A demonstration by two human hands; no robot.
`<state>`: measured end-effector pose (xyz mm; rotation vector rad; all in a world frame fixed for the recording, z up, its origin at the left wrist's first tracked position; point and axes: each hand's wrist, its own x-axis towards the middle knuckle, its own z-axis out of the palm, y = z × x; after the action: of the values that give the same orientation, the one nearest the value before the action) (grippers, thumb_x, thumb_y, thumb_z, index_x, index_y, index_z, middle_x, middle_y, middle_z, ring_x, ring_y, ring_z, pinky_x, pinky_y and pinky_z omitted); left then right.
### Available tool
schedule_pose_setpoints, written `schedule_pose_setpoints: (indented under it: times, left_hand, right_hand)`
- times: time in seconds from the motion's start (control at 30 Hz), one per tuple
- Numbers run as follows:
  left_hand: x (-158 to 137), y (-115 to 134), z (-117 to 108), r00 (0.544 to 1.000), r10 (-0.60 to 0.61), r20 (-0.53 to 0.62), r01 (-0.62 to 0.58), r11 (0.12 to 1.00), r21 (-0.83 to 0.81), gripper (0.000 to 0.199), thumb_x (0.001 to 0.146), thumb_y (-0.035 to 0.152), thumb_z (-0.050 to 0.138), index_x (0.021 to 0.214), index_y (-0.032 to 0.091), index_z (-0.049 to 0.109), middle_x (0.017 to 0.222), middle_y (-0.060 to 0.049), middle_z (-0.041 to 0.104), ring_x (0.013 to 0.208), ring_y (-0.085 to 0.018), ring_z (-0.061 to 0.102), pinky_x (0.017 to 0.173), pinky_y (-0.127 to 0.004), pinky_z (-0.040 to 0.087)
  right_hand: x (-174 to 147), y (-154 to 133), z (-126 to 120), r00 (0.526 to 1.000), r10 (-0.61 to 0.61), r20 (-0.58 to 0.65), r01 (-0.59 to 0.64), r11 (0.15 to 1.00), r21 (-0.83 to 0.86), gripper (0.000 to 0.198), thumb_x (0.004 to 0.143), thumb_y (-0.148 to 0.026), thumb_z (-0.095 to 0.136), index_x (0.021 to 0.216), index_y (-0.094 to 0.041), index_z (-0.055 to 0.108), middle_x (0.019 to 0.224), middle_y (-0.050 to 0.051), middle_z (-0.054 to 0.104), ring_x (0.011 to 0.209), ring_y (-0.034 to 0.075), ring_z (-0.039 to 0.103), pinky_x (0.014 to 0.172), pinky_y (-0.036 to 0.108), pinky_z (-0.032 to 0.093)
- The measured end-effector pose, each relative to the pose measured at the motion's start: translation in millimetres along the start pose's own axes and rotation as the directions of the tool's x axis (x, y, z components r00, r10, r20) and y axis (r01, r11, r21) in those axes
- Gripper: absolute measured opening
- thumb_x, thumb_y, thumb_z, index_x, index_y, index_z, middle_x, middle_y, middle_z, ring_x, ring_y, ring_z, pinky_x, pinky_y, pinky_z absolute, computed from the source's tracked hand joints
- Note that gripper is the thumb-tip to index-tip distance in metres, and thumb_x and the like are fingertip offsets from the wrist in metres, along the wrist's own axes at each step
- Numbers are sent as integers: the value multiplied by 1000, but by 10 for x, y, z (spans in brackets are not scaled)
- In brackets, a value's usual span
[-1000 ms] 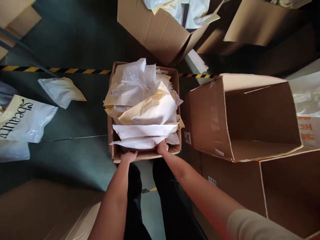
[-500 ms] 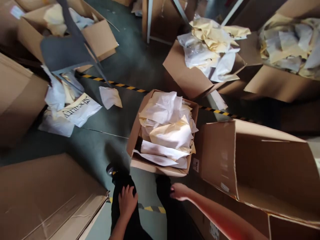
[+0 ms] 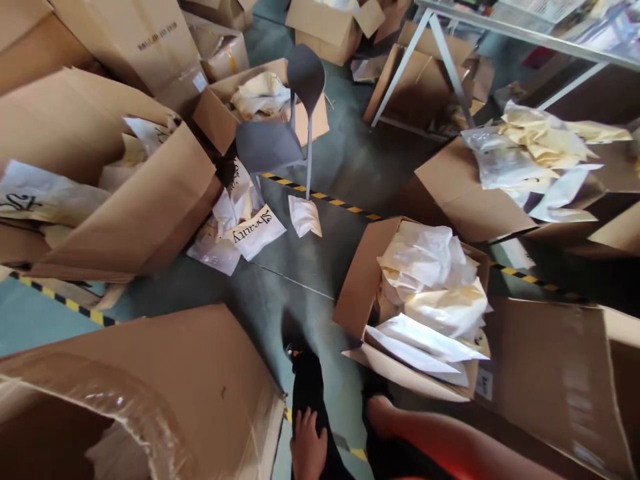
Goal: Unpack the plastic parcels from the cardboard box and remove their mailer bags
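Note:
My left hand [image 3: 309, 443] lies on my black-trousered left leg, its fingers spread and nothing in it. My right hand [image 3: 381, 413] is low by my right leg, below the middle box; its fingers are blurred and in shadow, so I cannot see whether they hold anything. The open cardboard box [image 3: 357, 287] stands on the floor just above that hand, apart from it. White and cream mailer bags [image 3: 427, 257] fill this box, with a few flat ones lying along its near side.
A grey chair [image 3: 267, 147] stands beyond loose mailers [image 3: 255, 230] on the floor. Large cartons flank me: one at left [image 3: 200, 380], another at right [image 3: 550, 373]. Striped tape [image 3: 320, 195] crosses the floor. A metal-framed table [image 3: 530, 33] stands at the back right.
My view has swung left, so the boxes and the chair sit further right in it. My left hand still rests on my leg; my right hand's fingers show less clearly.

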<state>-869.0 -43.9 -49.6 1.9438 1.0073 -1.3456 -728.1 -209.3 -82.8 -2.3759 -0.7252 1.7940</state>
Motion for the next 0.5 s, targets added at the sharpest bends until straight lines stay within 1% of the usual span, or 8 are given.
schedule_pose_setpoints:
  times: [0.03, 0.1, 0.17, 0.23, 0.3, 0.37, 0.43, 0.5]
  left_hand:
    - [1, -33, -46, 1000, -2, 5, 2, 1000, -13, 51, 96, 18, 42, 146, 19, 51, 161, -3, 35, 152, -27, 22, 113, -47, 41]
    - [13, -99, -123, 1000, -4, 22, 5, 1000, -24, 51, 96, 17, 41, 147, 18, 51, 161, -5, 35, 152, -29, 22, 112, -50, 42]
    - [57, -161, -209, 999, -9, 38, 11, 999, -52, 51, 96, 16, 42, 146, 15, 51, 160, -7, 36, 152, -29, 23, 113, -48, 42]
    - [135, -208, -323, 999, -18, 50, 24, 992, -126, 51, 95, 16, 45, 145, 13, 52, 158, -10, 39, 150, -29, 28, 113, -43, 42]
    - [237, -222, -471, 998, -26, 51, 36, 980, -194, 50, 95, 15, 47, 144, 11, 53, 157, -12, 42, 148, -28, 33, 115, -40, 41]
    - [354, -191, -669, 998, -36, 56, 47, 975, -219, 49, 94, 14, 50, 142, 11, 55, 155, -12, 45, 146, -26, 36, 118, -36, 35]
    - [491, -114, -942, 997, -37, 67, 52, 970, -236, 47, 92, 11, 52, 139, 10, 58, 150, -12, 51, 142, -21, 43, 118, -26, 33]
    - [672, -7, -1306, 997, -41, 66, 57, 961, -269, 44, 91, 9, 52, 134, 8, 61, 142, -13, 59, 134, -18, 53, 112, -20, 37]
  right_hand:
    - [121, -191, -146, 999, -34, 23, 34, 999, -32, 49, 50, -24, 74, 34, -18, 29, 44, 2, 47, 89, 37, 72, 84, 57, 52]
    - [351, -500, -469, 993, -90, 73, 96, 991, -89, 40, 65, -29, 81, 45, -18, 47, 57, 0, 59, 92, 28, 73, 91, 50, 53]
    - [571, -728, -827, 990, -124, 70, 131, 986, -100, 25, 82, -32, 76, 66, -17, 63, 76, 2, 69, 94, 20, 70, 93, 41, 54]
    - [793, -902, -1213, 988, -151, 20, 152, 985, -86, 16, 92, -33, 67, 88, -18, 70, 96, 4, 71, 98, 18, 68, 94, 37, 53]
    - [1028, -1034, -1614, 987, -152, -54, 148, 987, -71, 18, 96, -32, 61, 105, -20, 72, 113, 7, 69, 109, 20, 64, 98, 37, 50]
    - [1285, -1126, -2008, 986, -112, -120, 105, 992, -64, 29, 94, -31, 59, 119, -22, 70, 128, 11, 63, 122, 24, 58, 104, 40, 45]
    - [1568, -1185, -2372, 985, -48, -163, 38, 997, -62, 44, 93, -35, 59, 134, -23, 63, 141, 15, 54, 132, 30, 50, 108, 43, 41]
    - [1879, -1219, -2695, 984, 10, -178, -23, 997, -71, 57, 92, -40, 58, 146, -23, 52, 152, 19, 42, 141, 34, 39, 111, 49, 36]
